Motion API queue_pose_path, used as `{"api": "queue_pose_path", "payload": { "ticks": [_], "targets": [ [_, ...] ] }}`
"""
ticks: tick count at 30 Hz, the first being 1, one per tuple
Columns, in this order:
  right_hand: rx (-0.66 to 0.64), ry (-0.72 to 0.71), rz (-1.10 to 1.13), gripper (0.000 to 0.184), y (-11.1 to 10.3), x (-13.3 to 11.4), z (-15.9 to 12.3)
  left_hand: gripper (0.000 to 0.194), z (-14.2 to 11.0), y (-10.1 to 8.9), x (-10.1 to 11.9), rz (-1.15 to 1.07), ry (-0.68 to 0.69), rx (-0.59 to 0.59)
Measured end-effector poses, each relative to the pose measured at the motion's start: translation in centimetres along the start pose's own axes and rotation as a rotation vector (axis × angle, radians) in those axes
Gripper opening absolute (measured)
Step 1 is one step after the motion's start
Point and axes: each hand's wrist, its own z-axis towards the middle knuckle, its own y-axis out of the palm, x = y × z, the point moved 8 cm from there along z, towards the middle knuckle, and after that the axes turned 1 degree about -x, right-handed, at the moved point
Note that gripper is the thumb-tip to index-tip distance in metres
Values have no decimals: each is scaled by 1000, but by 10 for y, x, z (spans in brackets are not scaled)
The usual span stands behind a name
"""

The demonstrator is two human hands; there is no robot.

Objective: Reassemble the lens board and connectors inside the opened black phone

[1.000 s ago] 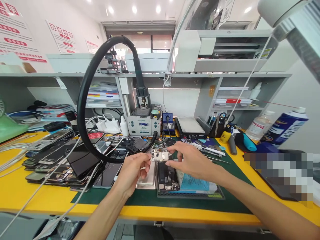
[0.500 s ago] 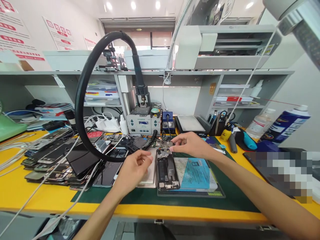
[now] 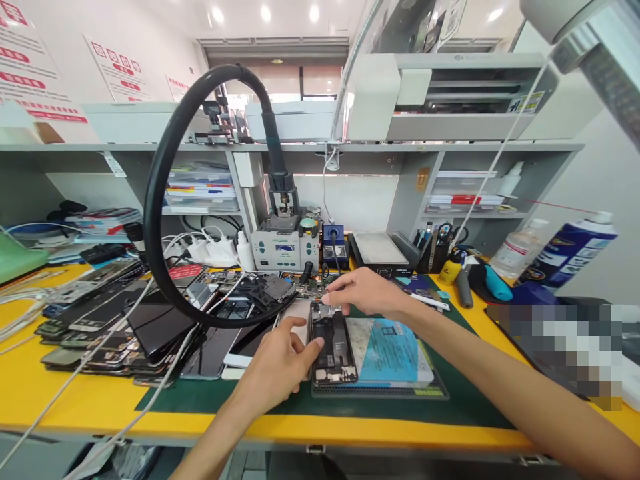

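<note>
An opened smartphone (image 3: 334, 347), its dark battery and inner parts exposed, lies along the left end of a blue-and-white box (image 3: 393, 350). My left hand (image 3: 283, 360) is beside the phone's left edge, its thumb at the rim and its index finger stretched apart from it. Over the phone's top end, my right hand (image 3: 363, 291) has its fingers bent together in a pinch; whatever is between them is hidden or too small to see. Partly behind my left hand is a pale gold panel or device (image 3: 299, 312).
Stacked phones and phone parts (image 3: 100, 327) cover the left side. A thick black hose (image 3: 153, 220) loops in front of the hot-air station (image 3: 285, 247). A green mat (image 3: 470, 393) lies under the work. Bottles and a spray can (image 3: 570, 250) stand at right.
My left hand has come down and its thumb has reached the phone's left edge. My right hand has shifted left and slightly down over the phone's top end.
</note>
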Motion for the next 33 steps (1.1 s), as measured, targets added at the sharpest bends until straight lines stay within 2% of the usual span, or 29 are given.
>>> {"api": "queue_pose_path", "payload": {
  "ticks": [5, 9, 16, 21, 25, 29, 33],
  "targets": [
    [125, 0, -84, 51, -11, 6, 3, 50, 8, 9, 0, -19, -38, -28],
    [154, -7, -128, 52, -19, 21, 2, 48, 13, 12, -5, -82, -61, -45],
    [216, -55, -134, 49, -25, 33, -7, 28, 14, 17, -6, -273, -30, -102],
    [290, -115, -111, 49, -29, 30, -24, 31, 4, 21, 3, -364, -2, -191],
    [357, -173, -101, 50, -30, 25, -41, 29, -14, 25, 5, -404, 62, -234],
    [407, -252, -108, 49, -27, 19, -53, 25, -29, 26, 2, -454, 97, -149],
    [457, -355, -153, 47, -25, 10, -64, 24, -35, 28, 2, -500, 101, -149]
  ]
}}
